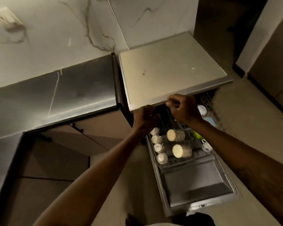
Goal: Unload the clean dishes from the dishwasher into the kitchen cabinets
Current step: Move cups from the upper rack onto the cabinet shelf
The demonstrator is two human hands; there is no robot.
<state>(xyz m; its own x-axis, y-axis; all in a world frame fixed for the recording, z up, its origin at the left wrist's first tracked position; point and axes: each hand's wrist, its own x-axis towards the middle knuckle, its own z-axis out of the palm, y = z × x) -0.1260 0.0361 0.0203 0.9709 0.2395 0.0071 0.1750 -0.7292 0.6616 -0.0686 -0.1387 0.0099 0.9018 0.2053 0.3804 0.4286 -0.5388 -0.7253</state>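
Head cam is looking down at an open dishwasher (173, 88) tucked under the right end of the counter (52, 93), door (198, 188) dropped flat toward the person. Both hands are reaching in just under the front edge of the dishwasher top. The left hand (144, 118) is curling closed on something dark, probably the upper rack wire, though it's too dim and blurry to say for sure. The right hand (183, 108) is also curling shut, fingers pinching at something right at that front edge, and I honestly can't tell what its grip has hold of.

The lower rack (186, 160) is sitting pulled out over the door with the clean stuff still in it: two big cream mugs (176, 135) lying tilted, a row of small white cups (160, 147) along the rack's left edge, and something green (198, 135) plus a pale blue piece (209, 121) near the right edge.

My guess at what could go wrong: yanking the upper rack hard is going to rattle whatever is loaded there, and those tilted mugs below look loose enough to roll and clink together. Also it's dark, so knuckles are risking a scrape on that top edge.
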